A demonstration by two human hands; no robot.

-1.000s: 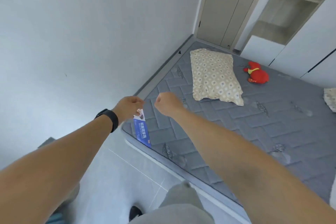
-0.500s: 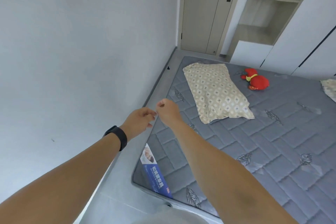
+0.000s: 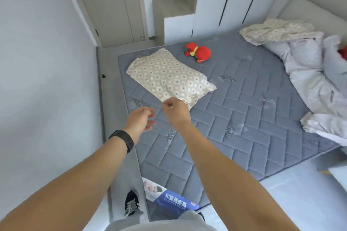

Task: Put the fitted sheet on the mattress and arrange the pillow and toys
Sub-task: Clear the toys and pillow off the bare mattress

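The bare grey quilted mattress fills the middle of the view. A beige diamond-patterned pillow lies on its far left part, and a red plush toy lies just beyond it. My right hand has its fingers curled at the pillow's near edge and pinches it. My left hand hovers beside it over the mattress's left edge, fingers relaxed, holding nothing. A crumpled cloth in the same beige pattern lies at the far right corner.
A rumpled white duvet covers the mattress's right side. A grey ledge runs between the mattress and the left wall; my shoe stands on it. A blue label hangs at the near corner. Wardrobe doors stand behind.
Both hands have moved away from the label corner and forward along the mattress. My right hand has reached the pillow's near edge, and my left hand has opened.
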